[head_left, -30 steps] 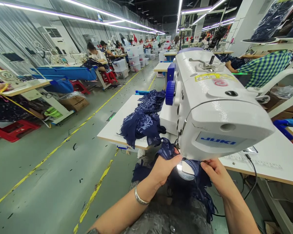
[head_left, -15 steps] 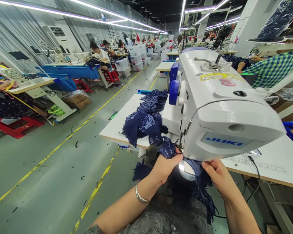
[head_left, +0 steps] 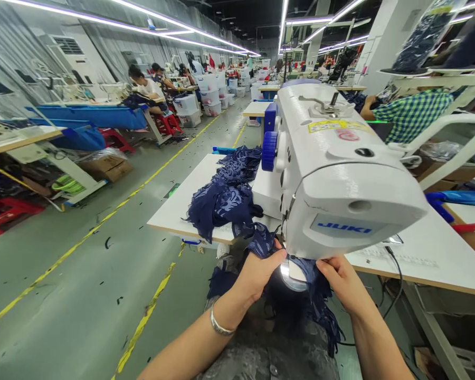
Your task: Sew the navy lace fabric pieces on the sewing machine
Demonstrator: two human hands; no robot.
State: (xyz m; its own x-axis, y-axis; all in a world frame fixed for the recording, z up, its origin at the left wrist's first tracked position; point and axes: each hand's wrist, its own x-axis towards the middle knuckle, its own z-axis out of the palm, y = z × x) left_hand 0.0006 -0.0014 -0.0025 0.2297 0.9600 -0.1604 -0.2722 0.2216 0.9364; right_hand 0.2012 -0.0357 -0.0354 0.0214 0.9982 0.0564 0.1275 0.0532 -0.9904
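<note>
The fingers of my left hand are closed on a bunch of navy cloth, thumb uppermost, just under the head of the white sewing machine. Those of my right hand pinch the same cloth from the other side, and its ragged end hangs down near that hand. Between the two I see a bright, rounded metal plate. A silver bracelet circles the left wrist. Farther out, a heap of patterned fabric lies on the white surface — I cannot tell whether it joins the piece in hand. A co-worker in a checked shirt is beyond the machine, to the right.
</note>
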